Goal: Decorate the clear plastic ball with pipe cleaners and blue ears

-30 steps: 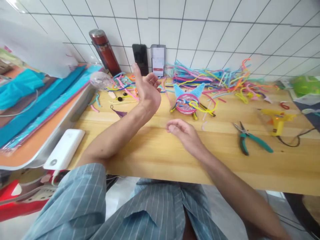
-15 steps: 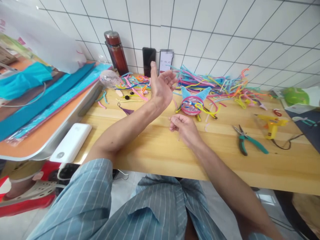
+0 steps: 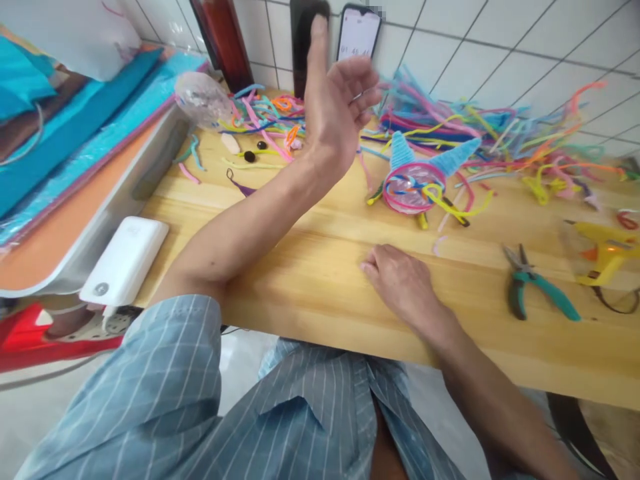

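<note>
My left hand is raised over the back of the table, thumb up and palm facing right. Its fingers are loosely bent and apart, with nothing in them. My right hand rests on the wood with its fingers curled under. Anything inside that closed hand is hidden. Beyond it lies a round craft piece with a pink ring, a clear crinkled middle and yellow strands. Two blue pointed ears stick up from it. Bundled pipe cleaners lie behind, near my left hand.
Pliers and a yellow glue gun lie to the right. A white power bank sits by the tray at left. Two phones lean on the wall, one dark, one lit, beside a red-brown flask.
The camera view has moved closer to the table. My right hand has turned back-up and settled on the wood, fingers tucked under. My left hand stays raised and spread.
</note>
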A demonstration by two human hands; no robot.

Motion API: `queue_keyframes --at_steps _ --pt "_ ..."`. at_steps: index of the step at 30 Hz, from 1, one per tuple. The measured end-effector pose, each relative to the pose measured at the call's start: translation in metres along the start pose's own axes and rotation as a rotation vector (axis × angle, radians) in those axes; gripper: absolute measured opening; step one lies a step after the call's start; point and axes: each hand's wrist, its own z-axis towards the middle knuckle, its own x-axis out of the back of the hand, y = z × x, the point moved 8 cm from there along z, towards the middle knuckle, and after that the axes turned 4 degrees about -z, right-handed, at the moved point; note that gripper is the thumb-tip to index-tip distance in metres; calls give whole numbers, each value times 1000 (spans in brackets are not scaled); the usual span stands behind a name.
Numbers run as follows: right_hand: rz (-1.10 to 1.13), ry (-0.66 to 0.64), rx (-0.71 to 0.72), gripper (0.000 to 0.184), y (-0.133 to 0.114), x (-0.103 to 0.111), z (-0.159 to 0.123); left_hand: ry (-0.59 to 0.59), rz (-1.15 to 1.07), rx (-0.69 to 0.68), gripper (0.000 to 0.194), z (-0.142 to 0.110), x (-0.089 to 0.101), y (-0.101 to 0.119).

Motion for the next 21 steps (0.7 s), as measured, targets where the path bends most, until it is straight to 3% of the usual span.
queue_keyframes --at_steps 2,4,6,8,9,11,13,14,17,21 --pt "-23 3 -17 17 6 -6 3 28 -29 74 78 0 3 -5" --pt "-1 92 -67 17 15 -1 7 34 -82 161 77 2 6 -11" --pt "91 262 -63 14 14 17 9 11 -121 210 77 5 8 -15" --pt "287 353 32 22 -3 34 10 -2 -132 202 81 8 9 -16" --pt "422 312 93 27 -17 38 13 7 -128 190 84 9 9 -17" --pt "701 59 143 31 -52 32 23 11 -126 170 82 9 6 -18" --pt "856 -185 135 31 -88 20 33 19 -131 158 81 6 2 -19" --pt "877 -231 120 30 -102 16 39 17 -138 152 82 5 -1 -19" --pt "927 -221 114 27 -122 9 57 3 -122 136 85 3 -4 -18" --pt "980 -195 134 24 -112 -1 67 30 -6 79 80 8 3 -16"
